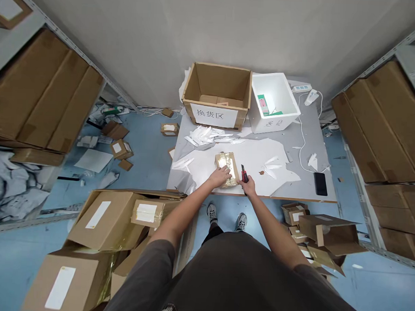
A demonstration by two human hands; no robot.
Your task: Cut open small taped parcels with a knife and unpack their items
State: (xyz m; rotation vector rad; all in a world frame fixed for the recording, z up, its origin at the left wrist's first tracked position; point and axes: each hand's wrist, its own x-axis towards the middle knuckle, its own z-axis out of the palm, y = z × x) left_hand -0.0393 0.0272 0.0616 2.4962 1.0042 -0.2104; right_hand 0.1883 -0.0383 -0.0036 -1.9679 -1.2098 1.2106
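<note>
A small cardboard box (229, 159) wrapped in shiny tape lies on a large white sheet (203, 161) near the table's front edge. My left hand (220, 176) rests on the box's left and front part, its fingers stretched over the top. Just right of the box, my right hand (249, 185) is closed around a red and black box cutter (244, 174). The cutter's tip points away from me, beside the box. Whether the blade touches the cardboard I cannot tell.
Behind stand a large open carton (214, 117) and a white foam box (274, 124) with green-and-white items inside. Paper strips (204, 136) lie left, more strips (271, 167) right. A black phone (320, 184) and a white cable are at right. Cartons (103, 219) crowd the floor both sides.
</note>
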